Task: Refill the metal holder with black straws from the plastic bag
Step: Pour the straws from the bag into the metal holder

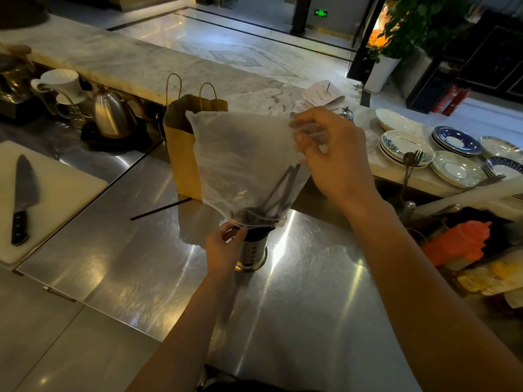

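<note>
Head view: unlabelled plastic bag [249, 154] of black straws [283, 188] over metal holder [253, 250].

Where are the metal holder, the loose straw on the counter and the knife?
Metal holder [252, 254]: head view, on its perforated side wall.
Loose straw [160, 209]: head view, mid-length, lying on the steel counter.
Knife [24, 190]: head view, on the blade.

left hand [223, 247] low, fingers curled; right hand [331, 157] raised, fingers pinched
</note>
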`<action>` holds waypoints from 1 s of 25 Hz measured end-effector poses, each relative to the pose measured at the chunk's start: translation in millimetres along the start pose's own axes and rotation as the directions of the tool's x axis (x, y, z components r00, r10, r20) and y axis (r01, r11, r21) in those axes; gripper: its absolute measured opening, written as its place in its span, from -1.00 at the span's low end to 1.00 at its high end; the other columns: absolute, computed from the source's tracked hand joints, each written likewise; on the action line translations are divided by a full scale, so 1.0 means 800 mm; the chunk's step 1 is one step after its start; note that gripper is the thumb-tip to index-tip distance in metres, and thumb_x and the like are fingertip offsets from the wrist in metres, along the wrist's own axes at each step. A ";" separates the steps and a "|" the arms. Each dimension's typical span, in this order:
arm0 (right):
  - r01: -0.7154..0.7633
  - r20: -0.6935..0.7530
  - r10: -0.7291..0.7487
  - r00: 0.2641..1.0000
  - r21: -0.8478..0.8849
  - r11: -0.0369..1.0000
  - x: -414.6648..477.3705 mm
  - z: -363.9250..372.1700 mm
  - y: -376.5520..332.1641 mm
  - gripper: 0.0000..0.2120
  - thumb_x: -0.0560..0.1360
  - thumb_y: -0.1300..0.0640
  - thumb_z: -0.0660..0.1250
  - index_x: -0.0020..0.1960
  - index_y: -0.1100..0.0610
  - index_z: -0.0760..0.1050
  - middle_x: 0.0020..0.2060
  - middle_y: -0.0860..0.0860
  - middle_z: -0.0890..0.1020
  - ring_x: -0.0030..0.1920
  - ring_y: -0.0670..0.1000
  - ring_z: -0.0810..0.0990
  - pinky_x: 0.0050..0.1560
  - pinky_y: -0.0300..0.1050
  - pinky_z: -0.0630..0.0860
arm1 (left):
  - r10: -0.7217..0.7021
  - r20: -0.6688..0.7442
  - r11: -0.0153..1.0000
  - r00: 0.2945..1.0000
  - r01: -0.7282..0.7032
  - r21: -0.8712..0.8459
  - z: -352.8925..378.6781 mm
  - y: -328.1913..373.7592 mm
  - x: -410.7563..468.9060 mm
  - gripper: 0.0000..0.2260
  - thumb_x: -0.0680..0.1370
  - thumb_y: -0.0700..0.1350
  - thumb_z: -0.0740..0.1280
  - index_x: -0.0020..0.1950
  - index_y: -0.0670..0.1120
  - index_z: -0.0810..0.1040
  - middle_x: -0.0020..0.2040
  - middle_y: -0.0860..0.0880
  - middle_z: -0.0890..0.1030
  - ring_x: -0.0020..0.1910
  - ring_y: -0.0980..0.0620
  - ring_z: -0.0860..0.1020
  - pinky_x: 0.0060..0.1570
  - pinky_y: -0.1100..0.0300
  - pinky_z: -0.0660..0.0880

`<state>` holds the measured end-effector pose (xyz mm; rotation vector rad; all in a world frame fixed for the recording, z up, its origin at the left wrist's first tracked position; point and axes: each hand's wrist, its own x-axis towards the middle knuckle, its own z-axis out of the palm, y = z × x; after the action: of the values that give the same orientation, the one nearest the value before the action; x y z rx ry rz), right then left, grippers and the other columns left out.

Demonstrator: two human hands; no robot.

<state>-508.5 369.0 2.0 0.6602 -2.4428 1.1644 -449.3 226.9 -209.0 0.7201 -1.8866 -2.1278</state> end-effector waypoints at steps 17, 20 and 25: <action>-0.024 0.019 0.022 1.000 0.097 0.995 0.001 0.006 -0.004 -0.84 0.56 0.26 0.30 0.05 0.05 0.58 -0.10 -0.20 0.60 -0.09 -0.17 0.65 -0.10 -0.25 0.61 | 0.011 -0.044 0.999 0.999 -0.009 0.044 -0.003 -0.009 -0.001 -0.72 0.48 -0.22 0.43 0.17 -0.01 0.62 0.12 -0.05 0.68 0.19 -0.05 0.60 0.26 -0.16 0.48; -0.020 -0.034 0.023 0.999 0.100 0.995 0.003 0.006 -0.004 -0.86 0.57 0.23 0.30 0.06 0.05 0.58 -0.11 -0.18 0.60 -0.08 -0.16 0.66 -0.09 -0.20 0.64 | 0.004 -0.046 0.999 0.999 -0.003 0.040 -0.002 -0.009 0.001 -0.71 0.48 -0.19 0.45 0.19 -0.01 0.61 0.12 -0.05 0.68 0.19 -0.06 0.60 0.28 -0.19 0.47; 0.008 -0.061 -0.004 0.998 0.063 0.998 0.005 0.001 -0.006 -0.86 0.56 0.24 0.30 0.04 0.04 0.58 -0.11 -0.16 0.62 -0.11 -0.16 0.66 -0.11 -0.35 0.57 | 0.009 -0.064 0.997 0.998 -0.004 0.071 0.001 -0.007 0.003 -0.72 0.50 -0.16 0.44 0.21 -0.07 0.60 0.14 -0.08 0.67 0.20 -0.06 0.60 0.31 -0.18 0.45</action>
<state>-509.4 364.6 6.1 0.6407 -2.3607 1.2458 -450.8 227.5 -214.5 0.7855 -1.9368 -2.0178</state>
